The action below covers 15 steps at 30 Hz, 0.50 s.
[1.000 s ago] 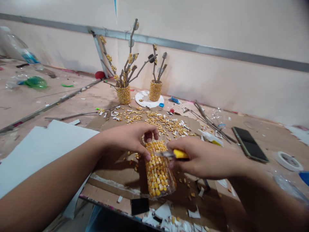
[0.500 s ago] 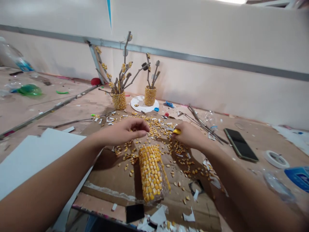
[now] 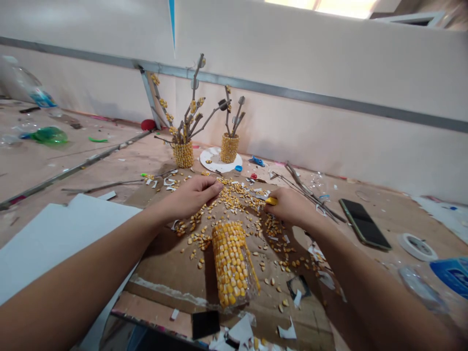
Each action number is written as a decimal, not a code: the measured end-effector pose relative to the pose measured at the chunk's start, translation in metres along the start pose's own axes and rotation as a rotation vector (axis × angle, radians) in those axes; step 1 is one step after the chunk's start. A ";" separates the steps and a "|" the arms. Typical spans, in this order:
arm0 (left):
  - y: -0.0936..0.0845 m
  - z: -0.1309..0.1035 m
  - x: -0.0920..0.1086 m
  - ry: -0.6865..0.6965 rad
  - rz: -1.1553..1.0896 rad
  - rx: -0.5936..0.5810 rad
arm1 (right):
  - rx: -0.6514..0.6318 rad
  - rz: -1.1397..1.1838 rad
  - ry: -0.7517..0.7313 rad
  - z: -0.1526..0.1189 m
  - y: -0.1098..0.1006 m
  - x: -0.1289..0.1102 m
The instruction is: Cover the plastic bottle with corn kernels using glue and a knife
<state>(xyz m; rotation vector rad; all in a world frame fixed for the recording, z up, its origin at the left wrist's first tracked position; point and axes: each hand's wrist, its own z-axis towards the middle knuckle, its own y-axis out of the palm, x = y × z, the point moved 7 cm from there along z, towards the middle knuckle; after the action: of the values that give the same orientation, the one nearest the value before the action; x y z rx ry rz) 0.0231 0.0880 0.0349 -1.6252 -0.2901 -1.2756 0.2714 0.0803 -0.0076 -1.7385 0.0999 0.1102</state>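
Note:
My right hand (image 3: 288, 204) grips a yellow box cutter (image 3: 271, 200), its thin grey blade pointing left over loose corn kernels (image 3: 234, 196). Across from it, my left hand (image 3: 193, 196) hovers at the left side of the kernels. Its fingers are curled in against the thumb, and I cannot see what, if anything, lies between them. Nearer to me, a plastic cylinder (image 3: 231, 265) covered in rows of yellow kernels lies on the cardboard (image 3: 171, 273). A patch of bare clear plastic shows on its right side.
Two kernel-covered pots, one on the left (image 3: 183, 154) and one on a white disc (image 3: 229, 148), hold twigs by the wall. To the right are a phone (image 3: 364, 223), a tape roll (image 3: 417, 246) and loose twigs (image 3: 305, 187). White sheets (image 3: 69, 234) lie left; paper scraps (image 3: 241, 331) lie in front.
My left hand's fingers and thumb have drawn closer together. My right hand has turned slightly, so more of the box cutter and its blade shows. The view has shifted a little.

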 end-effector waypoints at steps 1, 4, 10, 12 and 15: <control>0.001 0.000 0.000 -0.011 0.002 0.006 | 0.005 -0.007 0.009 0.000 0.001 0.000; 0.003 -0.001 -0.003 -0.050 -0.007 0.026 | 0.018 -0.017 0.038 0.002 0.006 0.001; 0.007 0.002 -0.009 -0.075 -0.007 0.050 | 0.038 0.055 -0.021 0.002 0.003 -0.005; 0.006 0.001 -0.007 -0.051 0.012 0.082 | 0.033 0.128 -0.085 0.001 -0.002 -0.009; 0.011 -0.004 0.006 0.060 0.016 0.108 | -0.002 0.267 -0.219 -0.006 -0.008 -0.021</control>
<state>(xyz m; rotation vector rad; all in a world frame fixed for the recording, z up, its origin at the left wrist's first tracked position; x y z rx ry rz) 0.0307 0.0772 0.0332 -1.4929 -0.3031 -1.2724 0.2513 0.0756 0.0037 -1.6973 0.1703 0.4950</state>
